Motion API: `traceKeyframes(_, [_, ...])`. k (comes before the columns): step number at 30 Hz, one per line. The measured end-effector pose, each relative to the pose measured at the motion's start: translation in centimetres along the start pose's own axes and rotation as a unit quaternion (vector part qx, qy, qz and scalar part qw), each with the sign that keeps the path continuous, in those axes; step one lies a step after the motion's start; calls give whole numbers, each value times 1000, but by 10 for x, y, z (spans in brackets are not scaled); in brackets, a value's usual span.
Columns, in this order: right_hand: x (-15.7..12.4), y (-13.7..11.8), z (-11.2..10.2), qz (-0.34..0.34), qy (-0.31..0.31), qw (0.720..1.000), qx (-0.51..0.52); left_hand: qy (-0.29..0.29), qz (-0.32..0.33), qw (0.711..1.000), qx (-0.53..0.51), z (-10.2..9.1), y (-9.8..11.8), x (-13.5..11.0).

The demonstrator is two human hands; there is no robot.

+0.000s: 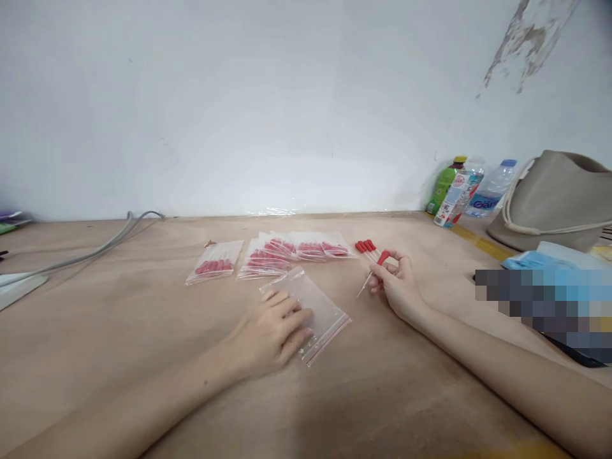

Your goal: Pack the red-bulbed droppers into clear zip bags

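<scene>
My left hand [275,328] lies flat with fingers stretched out on an empty clear zip bag [321,307] on the wooden table [143,344]. My right hand [396,284] is closed in a pinch on a thin red-capped dropper [374,269], held tilted just right of the bag. A few more red-capped droppers [366,247] lie loose on the table just beyond that hand. Several filled bags of red droppers [268,256] lie in a row behind the empty bag.
A grey cable [95,250] runs along the left. Drink bottles [459,188] stand against the white wall at the right, beside a beige bag [559,201]. Blue packaging [540,261] and a blurred patch lie at the right edge.
</scene>
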State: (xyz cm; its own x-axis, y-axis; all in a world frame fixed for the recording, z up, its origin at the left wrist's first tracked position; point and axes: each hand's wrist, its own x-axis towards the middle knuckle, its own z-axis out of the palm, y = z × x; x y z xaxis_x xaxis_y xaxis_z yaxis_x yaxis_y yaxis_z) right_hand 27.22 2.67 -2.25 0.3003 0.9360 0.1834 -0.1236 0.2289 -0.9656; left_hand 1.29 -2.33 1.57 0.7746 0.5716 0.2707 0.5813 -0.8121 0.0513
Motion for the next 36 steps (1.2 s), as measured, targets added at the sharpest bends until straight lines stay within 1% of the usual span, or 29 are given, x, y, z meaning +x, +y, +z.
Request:
traceKeyframes(2, [-1, 0, 1, 9, -20, 1000, 7, -25, 85, 996, -28, -5, -12, 0])
traceKeyframes(3, [-1, 0, 1, 16, -34, 999, 12, -50, 112, 992, -38, -6, -18, 0])
traceKeyframes(4, [-2, 0, 2, 25, -48, 998, 18, -73, 126, 988, -43, -6, -23, -1])
traceKeyframes(5, [-3, 0, 2, 34, -61, 997, 24, -91, 124, 987, -44, -5, -26, -1])
traceKeyframes(7, [-5, -1, 4, 50, -80, 995, 32, -99, 83, 991, -35, -1, -25, -2])
traceKeyframes(10, [-8, -3, 6, 56, -87, 994, 27, -49, -7, 999, -19, 8, -12, -1])
traceKeyframes(13, [-12, -3, 9, 43, -83, 995, 19, -2, -60, 998, -15, 15, 1, 1])
traceKeyframes(15, [-14, -3, 11, 39, -79, 996, 20, 13, -75, 997, -17, 18, 4, 1])
traceKeyframes(18, [-15, -3, 15, 40, -70, 996, 26, 25, -79, 996, -24, 19, 4, 1])
traceKeyframes(23, [-16, -4, 18, 36, -63, 997, 27, 23, -79, 996, -35, 19, 1, 1])
traceKeyframes(25, [-17, -4, 18, 42, -70, 996, 32, 22, -80, 996, -37, 18, 2, 2])
traceKeyframes(28, [-19, -3, 18, 74, -106, 990, 49, 21, -92, 995, -41, 18, 3, 3])
traceKeyframes(31, [-23, -2, 17, 102, -165, 980, 54, 13, -113, 992, -50, 19, 2, 3])
traceKeyframes(33, [-24, -2, 14, 102, -215, 971, 32, -2, -126, 990, -57, 21, 1, 3])
traceKeyframes(36, [-22, -4, 9, 82, -289, 954, 7, -24, -140, 988, -61, 23, -1, 1])
